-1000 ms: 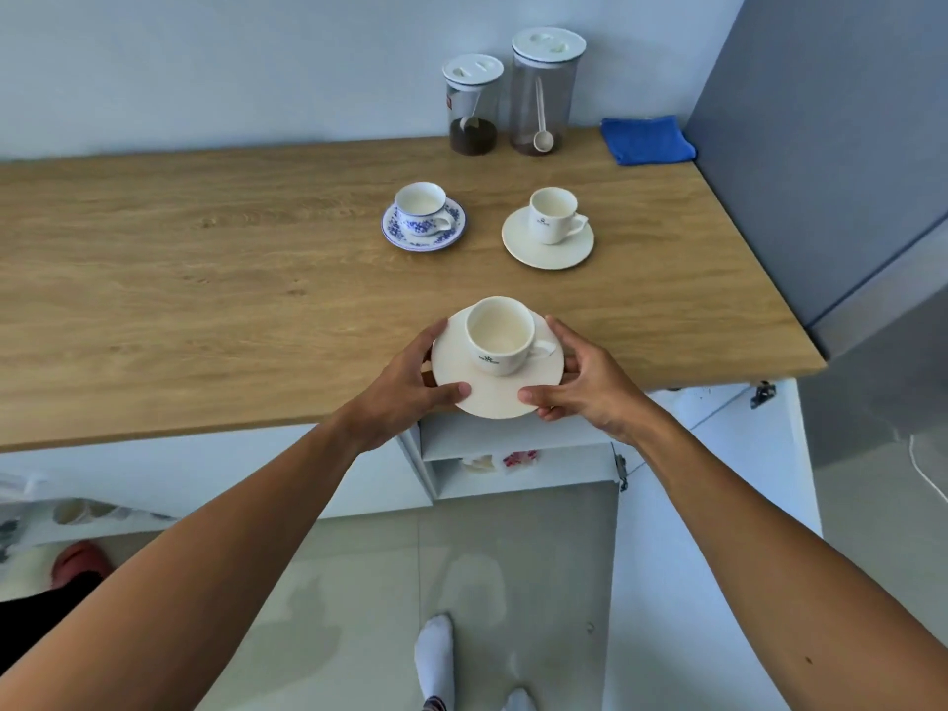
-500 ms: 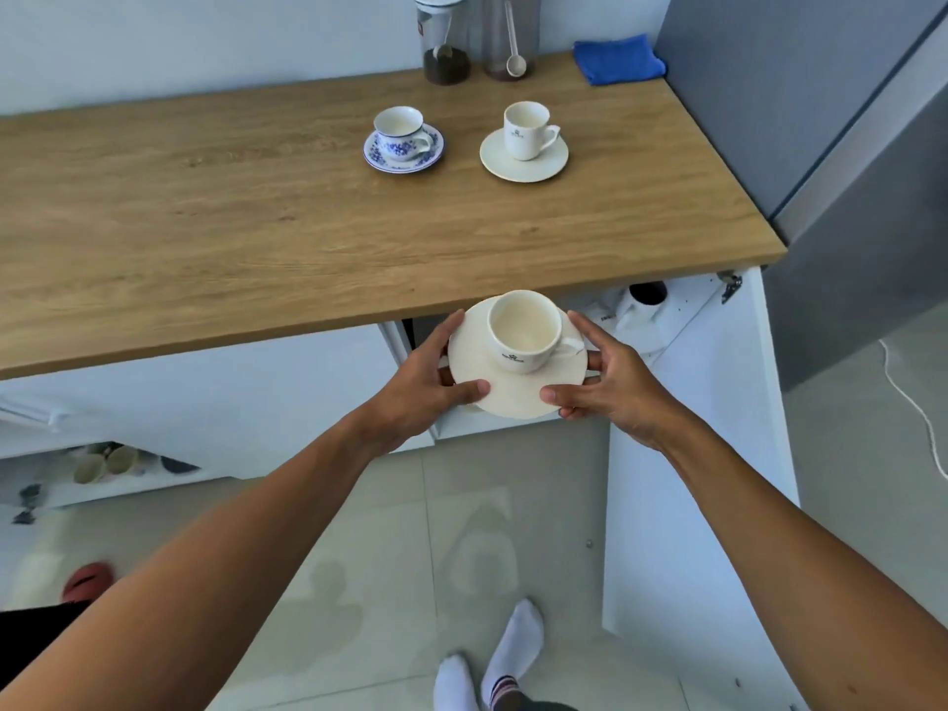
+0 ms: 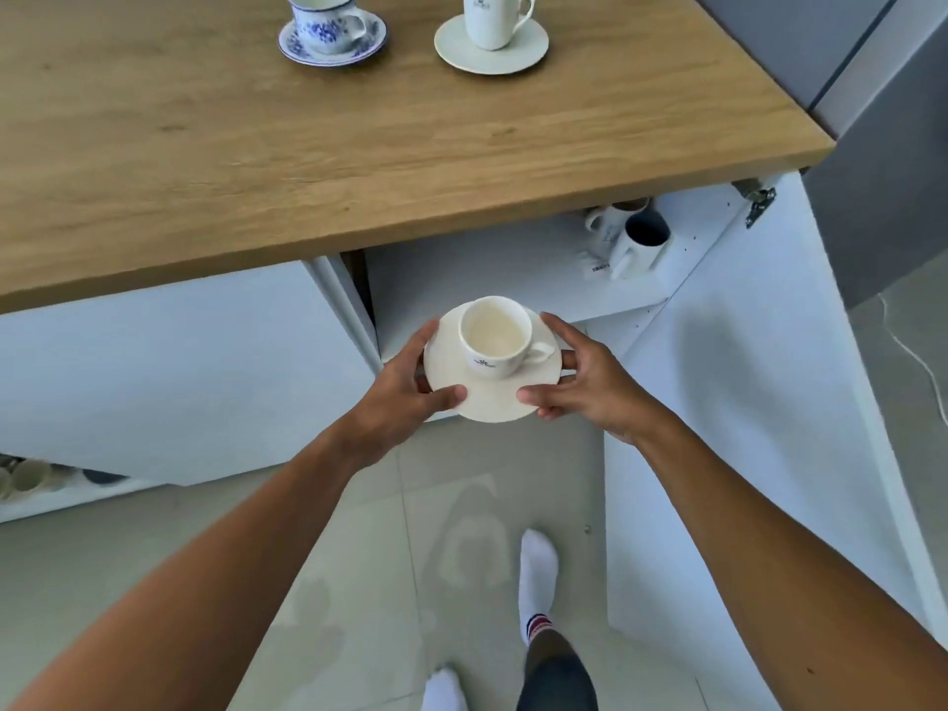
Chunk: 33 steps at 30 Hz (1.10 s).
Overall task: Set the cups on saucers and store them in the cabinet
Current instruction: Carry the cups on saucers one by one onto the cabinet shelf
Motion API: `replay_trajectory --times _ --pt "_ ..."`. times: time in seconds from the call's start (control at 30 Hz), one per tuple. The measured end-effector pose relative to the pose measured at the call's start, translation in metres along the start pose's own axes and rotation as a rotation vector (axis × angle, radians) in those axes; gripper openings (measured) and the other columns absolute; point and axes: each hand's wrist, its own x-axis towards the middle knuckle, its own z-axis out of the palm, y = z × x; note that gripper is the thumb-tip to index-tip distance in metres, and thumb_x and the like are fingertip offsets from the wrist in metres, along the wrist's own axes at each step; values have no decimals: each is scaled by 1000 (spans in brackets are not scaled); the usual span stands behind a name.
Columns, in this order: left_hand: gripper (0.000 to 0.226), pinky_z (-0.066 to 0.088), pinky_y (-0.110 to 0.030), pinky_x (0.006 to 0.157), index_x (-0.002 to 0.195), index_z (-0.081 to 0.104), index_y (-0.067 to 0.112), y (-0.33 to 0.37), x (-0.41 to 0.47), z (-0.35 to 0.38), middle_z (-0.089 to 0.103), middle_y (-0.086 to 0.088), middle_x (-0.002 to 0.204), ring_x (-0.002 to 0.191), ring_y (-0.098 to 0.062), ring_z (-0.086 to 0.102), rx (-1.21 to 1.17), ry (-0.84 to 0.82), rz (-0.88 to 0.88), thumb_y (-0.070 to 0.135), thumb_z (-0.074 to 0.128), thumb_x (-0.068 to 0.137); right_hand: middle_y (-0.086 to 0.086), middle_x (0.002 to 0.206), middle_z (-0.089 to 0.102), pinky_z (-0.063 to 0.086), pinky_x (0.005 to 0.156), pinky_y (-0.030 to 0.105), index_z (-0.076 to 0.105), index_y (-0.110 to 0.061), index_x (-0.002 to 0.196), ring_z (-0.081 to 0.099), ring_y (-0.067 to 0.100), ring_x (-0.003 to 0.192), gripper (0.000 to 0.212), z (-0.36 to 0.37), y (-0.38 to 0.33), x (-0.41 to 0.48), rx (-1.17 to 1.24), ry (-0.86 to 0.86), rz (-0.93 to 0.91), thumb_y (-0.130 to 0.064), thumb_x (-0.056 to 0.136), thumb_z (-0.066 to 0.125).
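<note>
A cream cup [image 3: 495,335] stands upright on a cream saucer [image 3: 487,397]. My left hand [image 3: 405,392] grips the saucer's left rim and my right hand [image 3: 585,379] grips its right rim. Both hold it in the air in front of the open cabinet [image 3: 492,269] under the wooden counter [image 3: 359,156]. On the counter a blue-patterned cup [image 3: 323,18] sits on its matching saucer [image 3: 369,46], and a white cup [image 3: 492,15] sits on a white saucer [image 3: 513,56].
Inside the cabinet at the right stand white mugs [image 3: 633,238] on the shelf. The cabinet door [image 3: 769,402] hangs open at the right. Below are the tiled floor and my socked feet [image 3: 536,572]. More cups [image 3: 25,477] show on a low shelf at far left.
Both hands have carried the cup and saucer off the counter edge and down in front of the open cabinet. The view has tilted downward.
</note>
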Motion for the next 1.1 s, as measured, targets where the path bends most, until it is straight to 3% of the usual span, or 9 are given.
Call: replay_trajectory --times 0.07,0.17,0.33,0.43,0.63,0.73,0.93,1.0,1.1 --pt "83 54 -16 84 151 29 33 -22 34 -1 51 12 133 111 -2 61 -1 32 7 13 75 85 16 118 67 59 66 33 27 -31 156 69 23 68 106 -9 17 35 11 -11 -15 -1 73 86" --pt "90 49 -32 103 153 28 34 -54 92 -8 47 9 142 117 -9 60 -25 81 17 18 80 81 12 110 72 59 65 32 25 -28 157 68 20 66 105 -28 36 92 7 -35 -41 1 74 84" --pt "90 42 -30 107 153 29 29 -90 195 -19 46 10 144 126 -9 51 41 160 119 22 81 80 13 101 73 61 64 32 25 -25 157 67 18 62 103 -62 60 194 -61 -68 -123 2 76 82" --pt "96 37 -37 115 151 34 30 -106 254 -32 52 12 141 128 -9 50 48 183 155 29 87 71 8 91 74 58 60 25 28 -22 156 67 14 60 98 -79 70 251 -106 -80 -172 0 76 81" --pt "82 47 -24 101 152 31 18 -111 338 -54 60 9 124 115 -8 58 -50 164 207 -1 72 83 2 84 72 54 54 23 50 -22 138 59 11 56 73 -97 73 340 -207 -93 -307 -5 76 83" --pt "81 47 -26 103 152 33 13 -117 371 -74 62 -1 132 118 -13 60 -86 161 227 -5 70 82 -10 72 70 45 46 22 56 -22 132 50 11 53 67 -98 75 377 -231 -83 -355 -9 74 86" --pt "99 37 -26 103 152 34 20 -116 408 -118 54 1 143 132 -14 49 91 240 187 11 86 68 3 75 54 34 41 23 58 -21 130 45 9 49 67 -85 66 432 -321 -71 -395 -20 70 90" --pt "112 32 -31 110 153 33 25 -113 413 -132 45 3 152 140 -15 40 164 270 138 23 92 57 1 70 53 34 39 21 59 -18 129 46 7 47 67 -79 61 446 -331 -70 -378 -22 70 90" --pt "110 27 -32 119 154 32 25 -111 421 -149 40 5 155 141 -13 38 227 311 103 30 90 61 -3 61 52 37 39 20 54 -12 136 47 6 45 77 -69 53 470 -340 -50 -354 -21 69 91"
